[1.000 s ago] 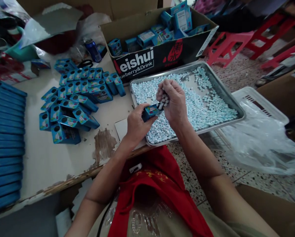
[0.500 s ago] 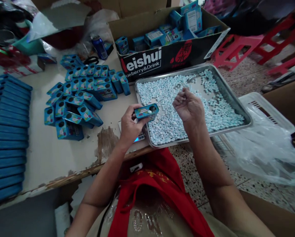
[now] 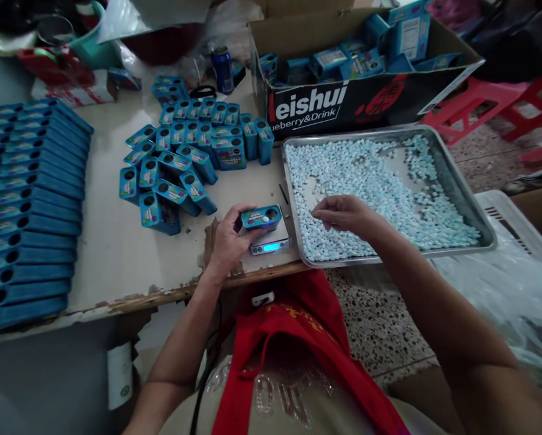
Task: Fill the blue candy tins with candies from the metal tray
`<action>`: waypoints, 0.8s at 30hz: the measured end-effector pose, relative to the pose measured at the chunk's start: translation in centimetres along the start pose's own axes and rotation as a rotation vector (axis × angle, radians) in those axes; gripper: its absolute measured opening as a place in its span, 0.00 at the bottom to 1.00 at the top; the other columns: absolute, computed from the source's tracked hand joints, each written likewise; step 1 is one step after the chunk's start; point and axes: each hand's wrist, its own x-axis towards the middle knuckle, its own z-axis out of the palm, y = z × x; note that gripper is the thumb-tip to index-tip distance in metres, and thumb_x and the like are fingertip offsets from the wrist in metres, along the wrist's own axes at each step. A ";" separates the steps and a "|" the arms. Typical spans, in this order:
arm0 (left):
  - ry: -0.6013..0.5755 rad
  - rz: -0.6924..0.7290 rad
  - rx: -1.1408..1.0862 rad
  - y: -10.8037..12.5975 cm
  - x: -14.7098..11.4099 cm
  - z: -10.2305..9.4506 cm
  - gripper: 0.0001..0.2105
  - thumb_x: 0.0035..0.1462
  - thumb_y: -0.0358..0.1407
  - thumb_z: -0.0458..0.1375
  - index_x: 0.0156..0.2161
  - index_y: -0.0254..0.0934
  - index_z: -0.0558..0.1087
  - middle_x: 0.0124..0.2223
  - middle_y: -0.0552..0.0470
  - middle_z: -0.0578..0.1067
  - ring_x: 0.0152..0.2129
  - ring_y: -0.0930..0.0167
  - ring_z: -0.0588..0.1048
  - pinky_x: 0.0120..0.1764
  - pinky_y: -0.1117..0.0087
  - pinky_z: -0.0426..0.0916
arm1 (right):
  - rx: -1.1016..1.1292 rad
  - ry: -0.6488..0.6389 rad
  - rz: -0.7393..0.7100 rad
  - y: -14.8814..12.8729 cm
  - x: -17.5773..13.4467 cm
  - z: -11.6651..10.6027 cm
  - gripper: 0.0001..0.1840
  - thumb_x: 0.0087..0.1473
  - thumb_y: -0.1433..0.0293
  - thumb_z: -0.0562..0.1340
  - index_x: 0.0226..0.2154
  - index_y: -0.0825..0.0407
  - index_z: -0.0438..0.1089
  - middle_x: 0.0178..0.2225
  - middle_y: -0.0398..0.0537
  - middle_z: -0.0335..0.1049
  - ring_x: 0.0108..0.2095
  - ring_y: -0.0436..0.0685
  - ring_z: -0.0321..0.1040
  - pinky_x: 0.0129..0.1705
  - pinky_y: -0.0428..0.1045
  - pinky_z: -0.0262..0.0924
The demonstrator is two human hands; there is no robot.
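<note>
My left hand (image 3: 229, 243) grips a small blue candy box (image 3: 255, 219) by its side, with the top and its round hole facing up. A pale candy lies on the box top by the hole. Right under the box is a small digital scale (image 3: 277, 240) with a lit blue display; whether they touch I cannot tell. My right hand (image 3: 343, 212) hovers at the left part of a metal tray (image 3: 467, 199), its fingers pinched together; what they hold, if anything, is hidden. Light blue and white candies (image 3: 365, 187) cover much of the tray.
Loosely grouped blue boxes (image 3: 173, 160) stand on the table (image 3: 110, 254), and packed rows of them (image 3: 30, 217) line its left side. A black carton (image 3: 311, 109) of blue boxes sits behind the tray. There is a drink can (image 3: 222, 70). Red stools (image 3: 474, 106) stand at right.
My left hand has brought the candy box from the tray's edge to just over the scale. The right hand has moved lower and toward the box, fingers now pointing left. The view has shifted left.
</note>
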 end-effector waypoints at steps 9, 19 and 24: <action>0.108 0.056 0.019 1.9 0.2 -3.8 0.20 0.65 0.48 0.78 0.55 0.40 0.83 0.56 0.45 0.86 0.56 0.60 0.85 0.67 0.54 0.79 | -0.228 0.013 -0.003 -0.3 -0.3 -2.4 0.13 0.54 0.64 0.80 0.41 0.46 0.83 0.28 0.43 0.77 0.29 0.56 0.72 0.31 0.50 0.66; -0.156 0.242 0.263 5.0 4.2 -2.3 0.11 0.58 0.29 0.80 0.41 0.40 0.83 0.55 0.49 0.84 0.56 0.61 0.83 0.64 0.57 0.77 | 0.125 0.122 0.059 0.9 -1.3 -1.1 0.26 0.42 0.50 0.88 0.34 0.46 0.81 0.30 0.46 0.80 0.27 0.52 0.69 0.28 0.48 0.66; -0.128 0.327 0.206 5.3 5.6 -0.9 0.09 0.63 0.29 0.76 0.42 0.42 0.82 0.52 0.51 0.85 0.52 0.63 0.83 0.61 0.58 0.77 | 0.147 0.147 0.033 0.9 -1.3 -1.2 0.21 0.52 0.51 0.83 0.35 0.45 0.79 0.31 0.45 0.76 0.29 0.52 0.66 0.30 0.50 0.64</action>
